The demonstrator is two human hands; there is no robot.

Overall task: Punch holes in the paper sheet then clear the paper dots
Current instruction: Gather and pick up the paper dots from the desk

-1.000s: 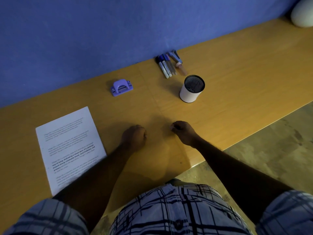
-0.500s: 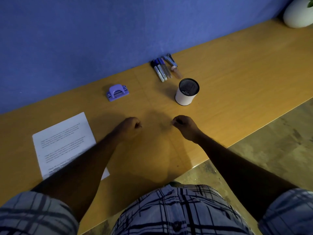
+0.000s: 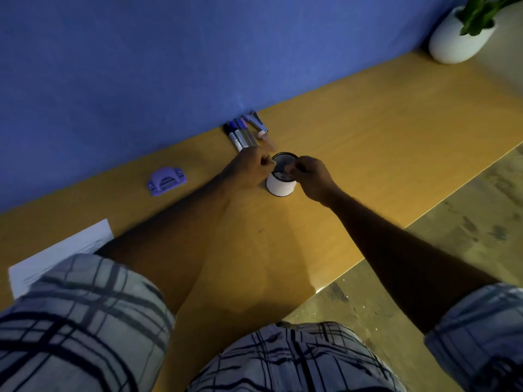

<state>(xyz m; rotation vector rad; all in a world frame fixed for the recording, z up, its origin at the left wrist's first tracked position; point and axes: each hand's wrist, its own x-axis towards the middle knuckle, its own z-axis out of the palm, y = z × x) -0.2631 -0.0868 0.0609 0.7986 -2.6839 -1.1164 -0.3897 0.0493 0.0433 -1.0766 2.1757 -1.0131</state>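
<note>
While the white cup [image 3: 280, 187] w/ dark mesh inside is stood upright on the wooden table [image 3: 382, 131], both hands are held at its rim. The L hand [image 3: 250, 168] is placed at the cup's left edge, fingers curled in, thumb pressed to the fingertips. The R hand [image 3: 311, 176] is held over the cup's right side, fingers likewise curled and pinched above the opening. Whether anything is pinched in either hand can't be told, too small and dim. Both forearms are stretched in from the near side of the cup.

A purple hole punch [image 3: 166, 181] is set well left of the cup, untouched, near the blue wall [image 3: 141, 66]. Far left of the cup and nearer the person, the paper sheet [image 3: 60, 250] is laid flat on the table, partly covered by a plaid sleeve [image 3: 85, 321]; its print is blurred. A row of markers [image 3: 240, 135] is laid side by side just behind the cup, far ends at the wall, near ends close to the L hand's knuckles. A white plant pot [image 3: 455, 41] w/ green leaves is stood far right of and behind the cup, at the table's end. Bare floor [image 3: 452, 236] is seen to the right of the cup, past the table edge.
</note>
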